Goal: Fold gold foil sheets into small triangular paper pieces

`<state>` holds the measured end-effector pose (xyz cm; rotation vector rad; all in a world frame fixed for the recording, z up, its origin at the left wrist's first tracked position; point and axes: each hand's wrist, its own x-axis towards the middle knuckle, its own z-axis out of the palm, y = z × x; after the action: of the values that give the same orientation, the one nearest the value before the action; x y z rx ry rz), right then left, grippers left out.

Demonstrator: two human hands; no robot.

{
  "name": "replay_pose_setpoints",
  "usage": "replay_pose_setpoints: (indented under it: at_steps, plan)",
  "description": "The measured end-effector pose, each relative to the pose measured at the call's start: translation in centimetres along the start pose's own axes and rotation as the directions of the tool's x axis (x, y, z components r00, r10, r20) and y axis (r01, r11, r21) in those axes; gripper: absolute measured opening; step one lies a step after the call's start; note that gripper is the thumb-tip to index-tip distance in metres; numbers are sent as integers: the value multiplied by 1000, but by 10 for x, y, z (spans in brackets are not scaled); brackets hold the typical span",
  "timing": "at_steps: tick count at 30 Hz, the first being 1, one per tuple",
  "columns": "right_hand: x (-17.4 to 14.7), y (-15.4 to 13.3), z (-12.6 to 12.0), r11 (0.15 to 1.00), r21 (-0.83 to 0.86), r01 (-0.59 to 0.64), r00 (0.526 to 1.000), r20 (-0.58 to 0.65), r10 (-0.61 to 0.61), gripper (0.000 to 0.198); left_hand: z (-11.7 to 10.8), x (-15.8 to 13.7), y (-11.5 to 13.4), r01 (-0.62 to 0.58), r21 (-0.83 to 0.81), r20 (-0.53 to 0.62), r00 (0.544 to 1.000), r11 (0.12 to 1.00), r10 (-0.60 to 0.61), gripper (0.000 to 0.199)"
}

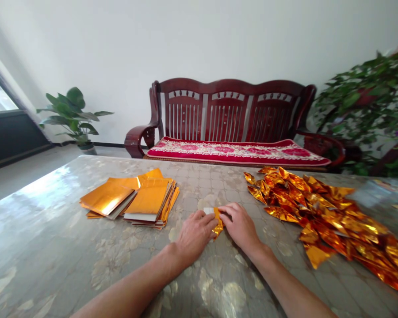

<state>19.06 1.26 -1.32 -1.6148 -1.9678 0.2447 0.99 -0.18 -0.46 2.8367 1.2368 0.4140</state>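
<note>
Forearms reach over the table; left hand and right hand, fingers drawn narrow, hold foil between them on its top. It looks light, thin, slick and easily creased, best gripped by its edges. Sheets lie left of the left hand, folded pieces right of the right.

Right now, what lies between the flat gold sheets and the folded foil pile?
In the head view, the left hand, a small paper piece and the right hand, with tabletop around them.
</note>
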Motion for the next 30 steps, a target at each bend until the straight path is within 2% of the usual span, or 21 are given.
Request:
replay_pose_setpoints:
  at_steps: [3, 13, 15, 19, 25, 27, 30]
  plan:
    - [3, 2, 1, 997, 16, -69, 998, -9, 69, 23, 2, -2, 5, 14, -5, 2, 1000, 1000, -14, 27]
    - [18, -10, -9, 991, -49, -128, 987, 93, 132, 8, 0, -6, 13, 32, 17, 9, 999, 999, -32, 29]
    - [21, -11, -10, 984, -40, -175, 975, 131, 179, 8, -2, -6, 13, 32, 27, 12, 999, 999, -33, 29]
    - [29, -7, -14, 962, 2, -273, 936, 232, 265, 21, -6, -7, 15, 38, 59, 14, 999, 998, -39, 31]
    - [36, -4, -21, 962, -21, -272, 904, 338, 263, 19, -6, -10, 15, 62, 84, -7, 998, 995, -62, 36]
    - [35, -8, -21, 960, -49, -276, 901, 335, 276, 20, -5, -10, 14, 65, 87, -9, 998, 994, -65, 37]
    - [30, -16, -20, 952, -119, -282, 914, 268, 304, 16, -5, -9, 14, 66, 87, -2, 998, 994, -66, 39]
